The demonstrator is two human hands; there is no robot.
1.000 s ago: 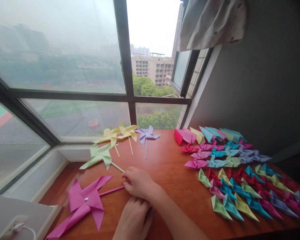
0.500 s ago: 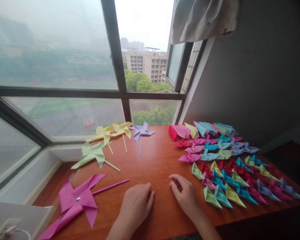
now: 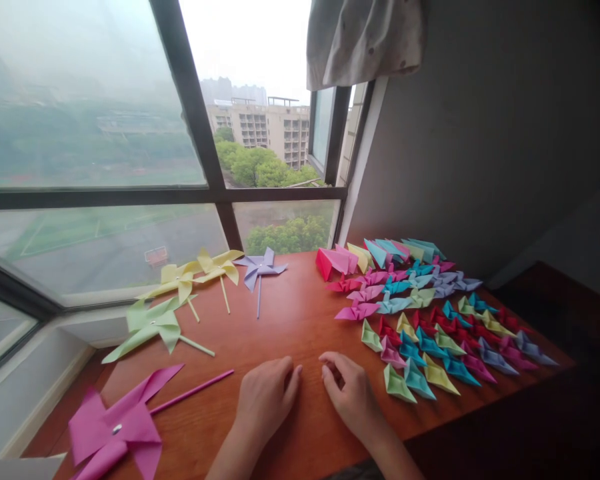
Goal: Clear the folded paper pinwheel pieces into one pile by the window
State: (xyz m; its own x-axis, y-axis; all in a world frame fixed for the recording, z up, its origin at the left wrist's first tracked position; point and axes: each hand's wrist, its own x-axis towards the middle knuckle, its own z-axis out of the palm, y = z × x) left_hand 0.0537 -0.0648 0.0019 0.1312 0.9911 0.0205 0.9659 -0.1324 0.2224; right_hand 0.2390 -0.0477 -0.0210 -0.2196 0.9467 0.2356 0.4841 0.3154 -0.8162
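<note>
My left hand (image 3: 265, 400) lies flat on the wooden table (image 3: 290, 320), fingers stretched out, holding nothing. My right hand (image 3: 347, 393) rests beside it with its fingers loosely curled and empty, a little left of the nearest green folded paper piece (image 3: 397, 385). A pink paper pinwheel (image 3: 117, 430) on a pink stick lies at the near left, apart from both hands.
Green (image 3: 153, 323), yellow (image 3: 177, 281), second yellow (image 3: 219, 262) and lilac (image 3: 259, 268) pinwheels lie along the window side. Several rows of coloured folded paper pieces (image 3: 430, 313) cover the table's right half. A grey wall stands at the right, a curtain (image 3: 365, 40) hangs above.
My right hand let go of the pink pinwheel's stick and moved right, coming to rest beside my left hand. The view has swung to the right.
</note>
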